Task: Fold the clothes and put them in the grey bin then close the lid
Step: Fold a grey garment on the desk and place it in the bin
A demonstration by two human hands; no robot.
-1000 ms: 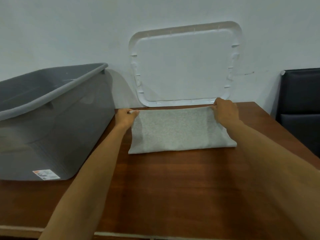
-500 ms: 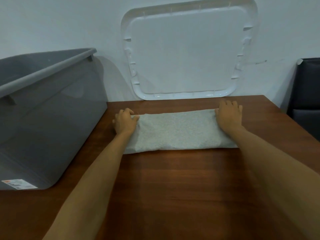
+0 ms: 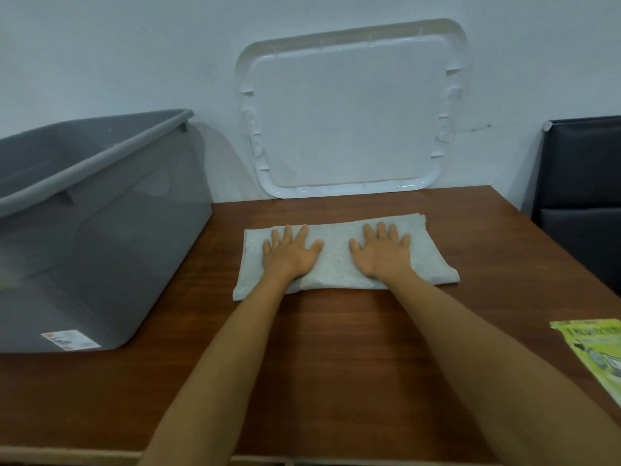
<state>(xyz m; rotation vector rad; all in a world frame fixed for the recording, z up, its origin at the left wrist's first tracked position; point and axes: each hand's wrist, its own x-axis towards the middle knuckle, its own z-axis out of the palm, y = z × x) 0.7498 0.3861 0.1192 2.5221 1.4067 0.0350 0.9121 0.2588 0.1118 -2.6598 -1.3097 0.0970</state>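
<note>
A light grey cloth [image 3: 336, 260] lies folded into a wide flat strip on the brown wooden table [image 3: 336, 364]. My left hand [image 3: 290, 252] rests flat on its left half, fingers spread and straight. My right hand [image 3: 383, 252] lies flat on its right half the same way. The grey bin [image 3: 100, 237] stands uncovered on the table to the left of the cloth. Its white lid [image 3: 349, 112] leans upright against the wall behind the cloth.
A green printed packet [image 3: 598, 351] lies at the table's right edge. A black chair back [image 3: 581, 183] stands beyond the table's far right corner. A white wall runs behind everything.
Both hands have left the cloth's two ends and moved inward onto its top, now flat with fingers spread. The cloth lies lower and flatter than one second ago.
</note>
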